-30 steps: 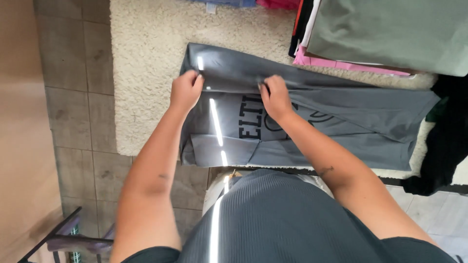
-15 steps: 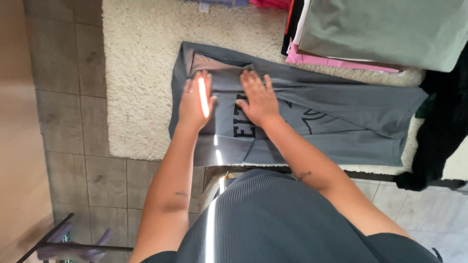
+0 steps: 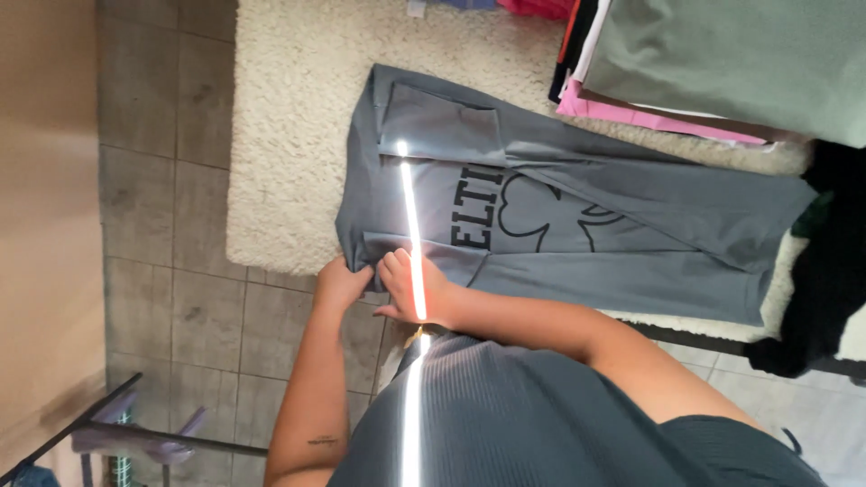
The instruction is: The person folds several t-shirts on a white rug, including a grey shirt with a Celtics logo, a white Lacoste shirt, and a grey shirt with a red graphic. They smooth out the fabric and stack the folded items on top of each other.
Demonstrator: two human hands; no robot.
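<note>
A grey T-shirt (image 3: 577, 225) with a black print lies flat on a cream shaggy rug (image 3: 298, 126). Its far sleeve is folded inward over the body. My left hand (image 3: 341, 281) grips the shirt's near edge at the corner closest to me. My right hand (image 3: 403, 284) sits right beside it, fingers curled on the same near edge by the near sleeve. Both hands touch the fabric and lie close together. My grey ribbed top (image 3: 505, 415) fills the bottom of the view.
A pile of folded clothes (image 3: 722, 63), green on top with pink and white under it, lies at the far right. A black garment (image 3: 830, 271) lies at the right edge. Grey floor tiles (image 3: 171, 234) run beside the rug, with a black metal rack (image 3: 117, 433) at the bottom left.
Both hands have moved from the shirt's far side, where they pressed the folded sleeve, back to its near edge. The far sleeve now lies folded in.
</note>
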